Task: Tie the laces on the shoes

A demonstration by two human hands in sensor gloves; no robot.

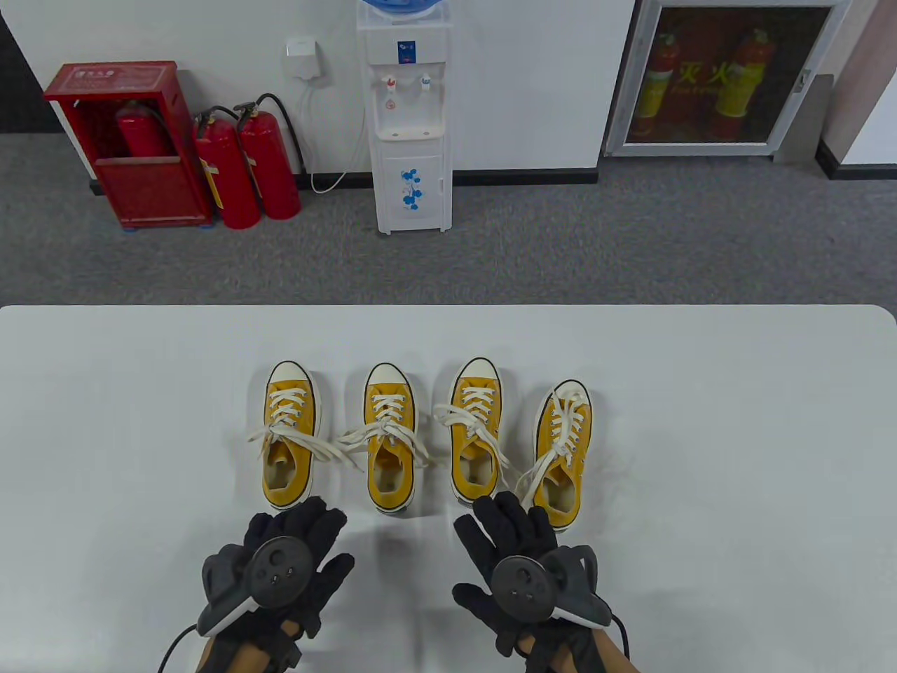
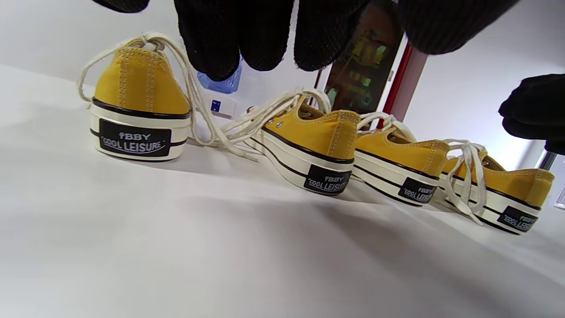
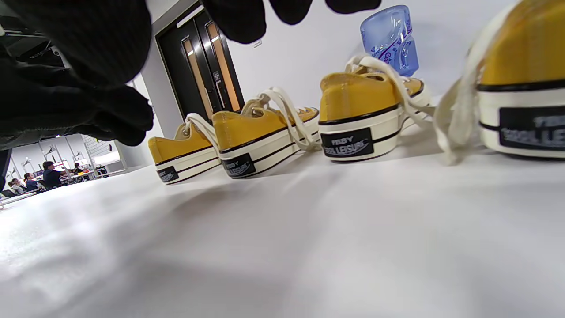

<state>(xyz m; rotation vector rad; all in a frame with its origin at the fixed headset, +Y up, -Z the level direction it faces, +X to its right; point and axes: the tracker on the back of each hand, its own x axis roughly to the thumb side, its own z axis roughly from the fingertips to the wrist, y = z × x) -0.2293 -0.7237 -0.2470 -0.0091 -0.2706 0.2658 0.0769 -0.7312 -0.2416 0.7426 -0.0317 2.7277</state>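
Note:
Several yellow low-top sneakers stand in a row on the white table (image 1: 736,434), toes pointing away. Their white laces (image 1: 298,438) lie loose and untied across the tongues and sides. My left hand (image 1: 301,526) lies flat with straight fingers just short of the far-left shoe's (image 1: 289,420) heel. My right hand (image 1: 508,522) lies flat between the heels of the third shoe (image 1: 476,420) and the far-right shoe (image 1: 560,449), which is angled. Neither hand holds anything. The left wrist view shows the far-left heel (image 2: 137,97) close by, below the left fingers (image 2: 265,35). The right wrist view shows the far-right heel (image 3: 525,88).
The second shoe (image 1: 389,449) stands between the two hands' lines. The table's far edge (image 1: 448,306) runs behind the toes. Beyond it on the floor are a water dispenser (image 1: 412,126) and red fire extinguishers (image 1: 245,168).

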